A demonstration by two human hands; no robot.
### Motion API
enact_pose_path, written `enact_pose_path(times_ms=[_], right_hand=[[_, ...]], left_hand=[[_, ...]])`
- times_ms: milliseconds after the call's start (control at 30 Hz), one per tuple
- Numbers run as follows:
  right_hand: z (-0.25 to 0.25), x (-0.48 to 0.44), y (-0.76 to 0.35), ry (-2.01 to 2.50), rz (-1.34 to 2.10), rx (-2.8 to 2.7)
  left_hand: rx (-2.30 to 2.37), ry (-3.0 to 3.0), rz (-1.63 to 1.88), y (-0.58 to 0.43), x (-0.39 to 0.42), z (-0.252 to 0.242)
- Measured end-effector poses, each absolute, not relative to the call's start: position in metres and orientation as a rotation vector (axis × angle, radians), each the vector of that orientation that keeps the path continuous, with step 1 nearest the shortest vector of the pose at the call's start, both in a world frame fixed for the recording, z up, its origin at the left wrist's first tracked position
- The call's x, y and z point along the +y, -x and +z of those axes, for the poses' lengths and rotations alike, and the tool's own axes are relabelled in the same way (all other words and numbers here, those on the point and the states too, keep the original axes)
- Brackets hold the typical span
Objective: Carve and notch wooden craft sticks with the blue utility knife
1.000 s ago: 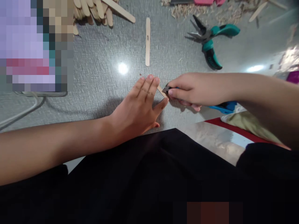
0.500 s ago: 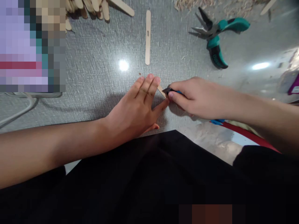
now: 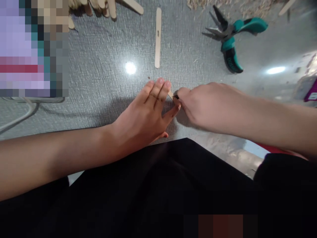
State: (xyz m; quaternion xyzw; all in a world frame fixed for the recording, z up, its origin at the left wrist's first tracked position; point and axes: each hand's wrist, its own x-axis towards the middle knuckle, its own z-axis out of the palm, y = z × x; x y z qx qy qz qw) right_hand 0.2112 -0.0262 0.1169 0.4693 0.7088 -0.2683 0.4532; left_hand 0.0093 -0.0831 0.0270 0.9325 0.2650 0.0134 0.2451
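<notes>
Pressed against the table, my left hand (image 3: 143, 112) holds down a wooden craft stick (image 3: 170, 94) with its fingers fairly straight. Only a short piece of the stick shows, between forefinger and thumb; the rest is under the hand. My right hand (image 3: 198, 102) is closed around a utility knife (image 3: 176, 95), whose dark tip rests at the stick's visible part. The knife's handle is hidden inside the fist. Above my left fingertips lies another craft stick (image 3: 158, 43), with a small slot cut in it.
Pliers (image 3: 228, 33) with teal and black handles lie spread at the upper right. Wood shavings (image 3: 257, 10) are heaped behind them. A pile of craft sticks (image 3: 99, 5) is at the upper left, above a white cable (image 3: 29, 110). A purple item (image 3: 312, 91) sits at the right edge.
My right hand has rolled over, so the knife's blue handle no longer shows and its tip sits lower on the stick. My left hand has hardly moved.
</notes>
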Motion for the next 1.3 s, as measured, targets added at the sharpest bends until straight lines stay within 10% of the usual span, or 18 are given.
enact_pose_path(times_ms=[400,800,1300], right_hand=[[0.088,0.013,-0.243,-1.099,-0.960,1.728],[0.089,0.004,-0.254,-0.343,-0.205,2.029],[0.100,-0.005,-0.250,-0.702,-0.405,2.057]], left_hand=[[0.669,-2.513,0.035,-0.002,-0.082,0.021],[0.604,-2.574,-0.172,-0.011,-0.063,0.044],[0.641,-2.397,0.019,-0.002,-0.066,0.030]])
